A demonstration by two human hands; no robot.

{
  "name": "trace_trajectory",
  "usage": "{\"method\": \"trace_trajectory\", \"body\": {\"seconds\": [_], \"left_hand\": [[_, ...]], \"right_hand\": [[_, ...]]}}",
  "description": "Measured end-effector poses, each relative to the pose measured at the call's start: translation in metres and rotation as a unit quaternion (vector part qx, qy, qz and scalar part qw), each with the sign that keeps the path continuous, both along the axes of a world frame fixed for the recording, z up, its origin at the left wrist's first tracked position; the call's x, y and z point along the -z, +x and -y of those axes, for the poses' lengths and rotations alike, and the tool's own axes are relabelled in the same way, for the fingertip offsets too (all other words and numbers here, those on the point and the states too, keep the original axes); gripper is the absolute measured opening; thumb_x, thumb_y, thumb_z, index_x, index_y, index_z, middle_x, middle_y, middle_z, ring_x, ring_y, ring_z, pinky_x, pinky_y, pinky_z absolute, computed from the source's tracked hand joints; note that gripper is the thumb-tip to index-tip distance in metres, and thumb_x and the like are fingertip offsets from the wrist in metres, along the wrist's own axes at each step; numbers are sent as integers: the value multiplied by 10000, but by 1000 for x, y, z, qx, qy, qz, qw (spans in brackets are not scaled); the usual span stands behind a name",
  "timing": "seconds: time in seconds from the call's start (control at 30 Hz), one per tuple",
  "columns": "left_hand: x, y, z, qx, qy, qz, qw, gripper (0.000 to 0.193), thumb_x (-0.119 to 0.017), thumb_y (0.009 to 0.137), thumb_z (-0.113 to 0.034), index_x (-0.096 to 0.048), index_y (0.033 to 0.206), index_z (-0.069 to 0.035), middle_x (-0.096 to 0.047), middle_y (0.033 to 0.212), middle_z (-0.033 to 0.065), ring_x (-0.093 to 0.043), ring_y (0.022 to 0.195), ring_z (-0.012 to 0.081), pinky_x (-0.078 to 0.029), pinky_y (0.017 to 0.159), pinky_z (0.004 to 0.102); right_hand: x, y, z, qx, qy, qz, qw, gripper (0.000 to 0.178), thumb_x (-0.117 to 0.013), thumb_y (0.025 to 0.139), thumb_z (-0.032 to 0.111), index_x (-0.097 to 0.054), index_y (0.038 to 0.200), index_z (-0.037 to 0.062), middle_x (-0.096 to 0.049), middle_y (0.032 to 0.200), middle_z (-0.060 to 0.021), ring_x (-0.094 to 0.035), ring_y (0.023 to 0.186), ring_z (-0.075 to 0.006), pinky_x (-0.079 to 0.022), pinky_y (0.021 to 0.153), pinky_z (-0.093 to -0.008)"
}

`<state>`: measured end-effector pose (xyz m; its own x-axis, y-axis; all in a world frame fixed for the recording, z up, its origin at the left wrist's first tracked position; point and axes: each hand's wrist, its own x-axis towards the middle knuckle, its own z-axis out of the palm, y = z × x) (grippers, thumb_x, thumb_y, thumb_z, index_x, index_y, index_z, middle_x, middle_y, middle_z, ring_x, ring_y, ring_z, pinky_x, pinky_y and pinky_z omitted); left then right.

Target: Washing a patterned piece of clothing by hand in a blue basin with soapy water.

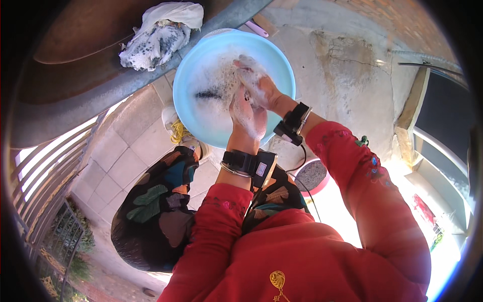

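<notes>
A light blue basin holds cloudy water under thick white suds. Over its right half my left hand and my right hand are pressed together, both coated in foam. Their fingers are closed against each other, and the lather hides whatever lies between them. Just left of the hands, a dark patch pokes through the suds; its kind cannot be made out.
A soapy, dark-spotted white cloth rests on a metal ledge at upper left. Behind the basin lies a pink handle. A pink-rimmed round container sits by my right knee. Black devices with a cable are strapped to my wrists.
</notes>
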<state>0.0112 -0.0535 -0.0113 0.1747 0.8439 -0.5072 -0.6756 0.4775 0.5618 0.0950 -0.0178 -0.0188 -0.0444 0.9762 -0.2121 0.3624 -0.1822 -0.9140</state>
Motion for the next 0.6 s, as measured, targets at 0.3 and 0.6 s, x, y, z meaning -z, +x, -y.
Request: {"method": "trace_trajectory", "body": {"seconds": [0.3, 0.6], "left_hand": [[36, -31, 2, -29, -15, 205, 978, 374, -353, 976, -283, -451, 1282, -93, -516, 1238, 117, -442, 1210, 258, -338, 1050, 406], [22, -24, -14, -63, -74, 219, 971, 422, -357, 955, -362, -468, 1259, -91, -531, 1219, 99, -499, 1115, 262, -392, 985, 425]], "right_hand": [[-3, -30, 29, -37, -12, -58, 998, 375, -533, 889, 164, -516, 1254, 82, -396, 1391, -166, -328, 1320, -301, -281, 1084, -395], [8, -37, 43, -58, 75, 107, 990, 604, -683, 687, 136, -492, 1256, 80, -407, 1369, -203, -376, 1258, -403, -315, 1068, -421]]}}
